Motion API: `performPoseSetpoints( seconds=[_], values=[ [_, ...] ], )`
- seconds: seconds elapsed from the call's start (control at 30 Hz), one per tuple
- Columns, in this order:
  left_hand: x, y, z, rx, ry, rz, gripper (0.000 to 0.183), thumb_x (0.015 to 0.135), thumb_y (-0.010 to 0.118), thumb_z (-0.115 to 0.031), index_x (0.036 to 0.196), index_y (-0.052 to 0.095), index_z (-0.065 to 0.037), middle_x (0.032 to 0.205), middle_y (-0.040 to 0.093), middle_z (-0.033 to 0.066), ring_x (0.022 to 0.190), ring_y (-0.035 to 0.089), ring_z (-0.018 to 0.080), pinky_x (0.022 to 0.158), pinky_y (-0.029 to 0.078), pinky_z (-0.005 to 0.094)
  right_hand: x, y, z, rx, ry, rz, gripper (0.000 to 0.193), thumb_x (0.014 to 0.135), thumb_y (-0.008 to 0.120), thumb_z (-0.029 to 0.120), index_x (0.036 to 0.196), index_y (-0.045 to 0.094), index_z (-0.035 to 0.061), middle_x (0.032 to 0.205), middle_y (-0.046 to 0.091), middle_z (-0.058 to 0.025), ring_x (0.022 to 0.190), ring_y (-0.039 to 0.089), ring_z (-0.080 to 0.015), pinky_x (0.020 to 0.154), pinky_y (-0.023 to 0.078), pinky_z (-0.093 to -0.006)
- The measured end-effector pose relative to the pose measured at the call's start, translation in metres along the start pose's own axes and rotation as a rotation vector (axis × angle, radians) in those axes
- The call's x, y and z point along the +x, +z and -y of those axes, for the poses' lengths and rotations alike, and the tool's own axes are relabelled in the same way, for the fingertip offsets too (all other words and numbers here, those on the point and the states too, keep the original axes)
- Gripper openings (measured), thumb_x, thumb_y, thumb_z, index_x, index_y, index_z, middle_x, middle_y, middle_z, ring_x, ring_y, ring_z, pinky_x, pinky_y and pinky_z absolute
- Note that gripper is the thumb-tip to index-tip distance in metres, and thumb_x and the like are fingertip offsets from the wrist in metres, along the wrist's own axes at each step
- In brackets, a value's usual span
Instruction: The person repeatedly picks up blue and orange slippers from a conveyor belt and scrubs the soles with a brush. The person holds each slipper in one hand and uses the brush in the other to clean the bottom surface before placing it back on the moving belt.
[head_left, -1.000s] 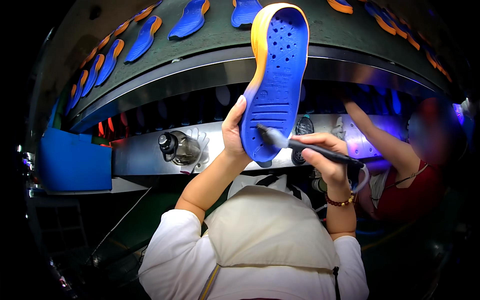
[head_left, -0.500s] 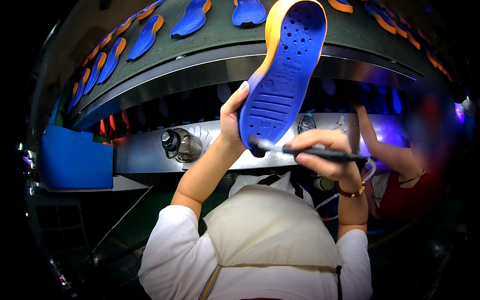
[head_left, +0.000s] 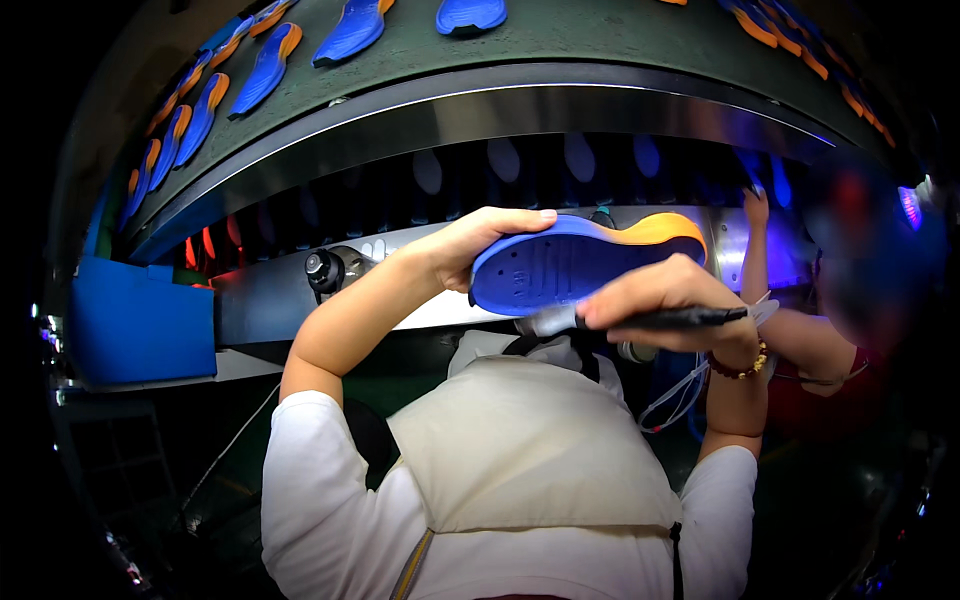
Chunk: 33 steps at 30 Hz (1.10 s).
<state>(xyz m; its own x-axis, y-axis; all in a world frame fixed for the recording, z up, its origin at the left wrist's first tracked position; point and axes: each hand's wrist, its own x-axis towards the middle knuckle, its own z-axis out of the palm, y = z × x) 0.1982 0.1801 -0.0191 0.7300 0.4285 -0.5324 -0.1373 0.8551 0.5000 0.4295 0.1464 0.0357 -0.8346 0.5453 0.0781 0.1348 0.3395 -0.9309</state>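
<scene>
My left hand (head_left: 470,245) grips a blue shoe sole with an orange heel rim (head_left: 580,262) by its toe end, holding it nearly flat and sideways in front of me. My right hand (head_left: 665,305) is closed on a black-handled brush (head_left: 640,320) whose pale bristle tip touches the sole's lower edge. Both arms are raised above my white sleeves and beige apron.
A curved green conveyor (head_left: 560,45) carries several blue and orange soles (head_left: 265,70) along its top, with a steel rim below. A blue bin (head_left: 140,320) stands at left. A black knob (head_left: 322,268) sits on the metal ledge. Another person's arm (head_left: 790,320) reaches in at right.
The sole has swung down from upright, high over the conveyor, to nearly flat at chest level. My right hand with the brush stayed against its lower edge.
</scene>
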Motion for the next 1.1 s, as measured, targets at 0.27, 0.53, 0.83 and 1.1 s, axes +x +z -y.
performPoseSetpoints(
  seconds=[0.27,0.53,0.83,1.1],
  values=[
    [-0.009,-0.005,0.004,0.331,-0.117,-0.140,0.057,0.080,0.056,-0.045,0.113,0.051,0.001,0.099,0.058,0.0157,0.078,0.062,0.0158,0.063,0.051,0.0272,-0.015,-0.004,-0.010,-0.102,-0.016,0.163,0.021,0.072,0.065,0.000,0.093,0.061,-0.0009,0.093,0.064,-0.0139,0.090,0.062,-0.0261,0.080,0.049,-0.0316],
    [-0.015,-0.010,0.004,0.384,-0.069,-0.139,0.052,0.084,0.052,-0.038,0.121,0.046,-0.002,0.105,0.057,0.0153,0.087,0.060,0.0186,0.071,0.051,0.0280,-0.034,-0.011,-0.031,-0.233,0.068,0.104,0.025,0.072,0.065,0.000,0.096,0.061,-0.0019,0.097,0.064,-0.0123,0.088,0.063,-0.0233,0.078,0.049,-0.0305],
    [0.023,-0.019,0.048,-0.357,0.087,0.052,0.056,0.084,0.046,-0.041,0.126,0.039,-0.004,0.116,0.050,0.0211,0.098,0.055,0.0374,0.074,0.048,0.0571,-0.025,0.026,-0.070,0.277,0.332,-0.707,0.013,0.079,0.059,0.004,0.089,0.065,-0.0012,0.072,0.063,-0.0053,0.049,0.052,-0.0054,0.046,0.042,-0.0168],
    [0.051,-0.028,0.058,-0.339,0.131,0.012,0.053,0.085,0.046,-0.038,0.125,0.040,-0.004,0.116,0.051,0.0198,0.097,0.057,0.0347,0.075,0.048,0.0559,-0.023,0.078,-0.101,-0.265,0.270,-1.114,0.017,0.073,0.066,0.008,0.087,0.064,-0.0022,0.083,0.065,-0.0146,0.073,0.063,-0.0171,0.065,0.048,-0.0251]
  ],
)
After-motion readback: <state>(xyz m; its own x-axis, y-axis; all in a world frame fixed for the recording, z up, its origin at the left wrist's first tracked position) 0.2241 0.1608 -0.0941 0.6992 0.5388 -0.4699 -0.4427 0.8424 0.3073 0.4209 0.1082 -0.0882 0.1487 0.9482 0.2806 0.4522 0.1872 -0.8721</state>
